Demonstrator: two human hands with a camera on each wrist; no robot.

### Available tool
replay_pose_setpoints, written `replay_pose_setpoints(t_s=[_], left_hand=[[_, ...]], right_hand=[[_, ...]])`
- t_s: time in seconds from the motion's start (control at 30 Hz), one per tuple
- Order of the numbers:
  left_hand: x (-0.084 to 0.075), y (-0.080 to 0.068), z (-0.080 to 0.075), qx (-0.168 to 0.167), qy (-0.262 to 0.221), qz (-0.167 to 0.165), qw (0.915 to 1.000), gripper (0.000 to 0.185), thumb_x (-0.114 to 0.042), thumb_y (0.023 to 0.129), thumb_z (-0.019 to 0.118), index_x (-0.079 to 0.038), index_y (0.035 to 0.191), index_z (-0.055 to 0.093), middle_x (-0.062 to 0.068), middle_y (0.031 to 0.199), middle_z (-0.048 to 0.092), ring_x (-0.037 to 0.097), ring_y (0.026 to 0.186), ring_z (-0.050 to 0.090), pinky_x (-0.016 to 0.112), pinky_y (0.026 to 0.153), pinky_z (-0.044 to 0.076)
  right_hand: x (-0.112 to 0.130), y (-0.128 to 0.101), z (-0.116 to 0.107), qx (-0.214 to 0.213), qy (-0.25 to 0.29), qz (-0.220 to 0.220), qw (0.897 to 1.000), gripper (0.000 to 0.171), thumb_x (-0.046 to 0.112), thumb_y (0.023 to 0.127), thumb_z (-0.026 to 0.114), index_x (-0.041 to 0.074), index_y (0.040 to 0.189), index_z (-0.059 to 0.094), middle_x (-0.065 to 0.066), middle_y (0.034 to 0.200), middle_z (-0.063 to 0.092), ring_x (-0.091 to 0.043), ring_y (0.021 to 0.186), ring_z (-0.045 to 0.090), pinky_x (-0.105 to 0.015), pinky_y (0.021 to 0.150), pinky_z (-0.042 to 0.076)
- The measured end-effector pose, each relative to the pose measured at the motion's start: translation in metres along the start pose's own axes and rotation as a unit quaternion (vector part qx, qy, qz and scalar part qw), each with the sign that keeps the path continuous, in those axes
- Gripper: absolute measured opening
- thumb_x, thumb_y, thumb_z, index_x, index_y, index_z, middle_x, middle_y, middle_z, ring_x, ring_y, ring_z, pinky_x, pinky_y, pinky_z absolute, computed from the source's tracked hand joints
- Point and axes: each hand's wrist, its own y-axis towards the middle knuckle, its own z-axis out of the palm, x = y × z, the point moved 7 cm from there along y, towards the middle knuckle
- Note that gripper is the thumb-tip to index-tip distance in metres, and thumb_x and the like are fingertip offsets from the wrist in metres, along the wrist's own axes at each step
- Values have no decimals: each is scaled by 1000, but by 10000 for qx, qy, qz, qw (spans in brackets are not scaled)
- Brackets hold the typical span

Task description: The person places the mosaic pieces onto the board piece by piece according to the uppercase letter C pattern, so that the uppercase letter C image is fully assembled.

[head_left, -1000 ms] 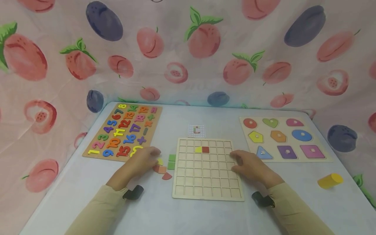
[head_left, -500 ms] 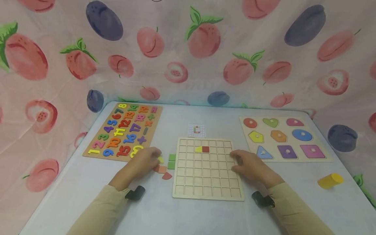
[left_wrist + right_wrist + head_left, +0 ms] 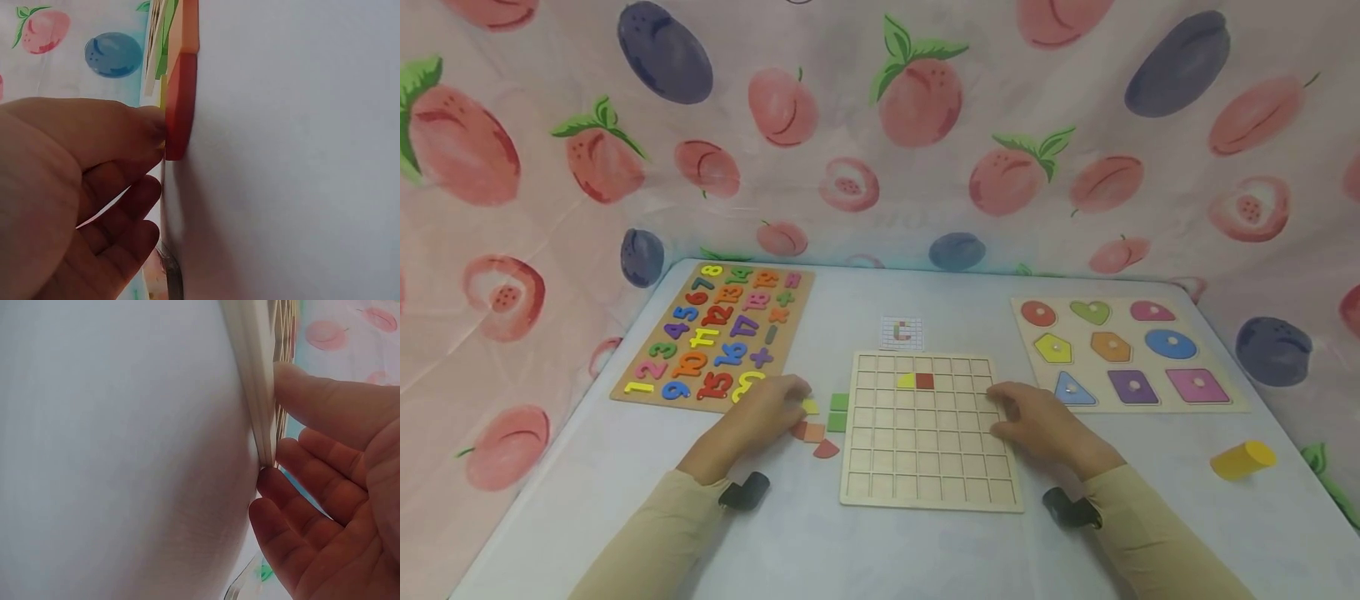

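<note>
A pale wooden grid board point(image 3: 928, 450) lies mid-table, bearing a yellow piece point(image 3: 907, 381) and a red square point(image 3: 925, 382) in its upper part. Left of it, my left hand point(image 3: 767, 412) pinches a small yellow tile point(image 3: 809, 407), mostly hidden behind the thumb in the left wrist view. Close by lie a dark red piece point(image 3: 181, 106), an orange square point(image 3: 814, 433), a red quarter-circle point(image 3: 826, 450) and two green squares point(image 3: 838, 402). My right hand point(image 3: 1033, 421) rests at the board's right edge, fingers relaxed, thumb touching its rim point(image 3: 262, 381).
A small card point(image 3: 902, 333) with a printed grid pattern lies behind the board. At the back left is a number puzzle point(image 3: 797, 333); at the right, a shape puzzle point(image 3: 1213, 333). A yellow cylinder point(image 3: 1243, 461) lies near the right side.
The yellow tile at my left fingertips has shifted and turned slightly, and the left hand has moved a touch. My right hand and the board have stayed put.
</note>
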Motion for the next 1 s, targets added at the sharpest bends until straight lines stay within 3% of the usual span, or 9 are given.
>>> replay_pose_setpoints(t_s=[0.67,1.0], left_hand=[[-12,13,-3,15,-102,-84,9999,36,-15,93,71,-9,128,65,6,125,65,27,119,57,46,98,50],[-24,25,5,79,-219,-213,9995,34,-18,94,69,-13,127,66,3,126,65,24,118,58,45,98,49]], right_hand=[[-1,2,0,29,17,8,10000,54,15,88,74,2,137,56,-17,141,55,-40,134,45,-56,109,36],[-3,1,1,30,32,40,10000,54,15,88,74,1,137,56,-18,142,54,-41,136,43,-56,110,34]])
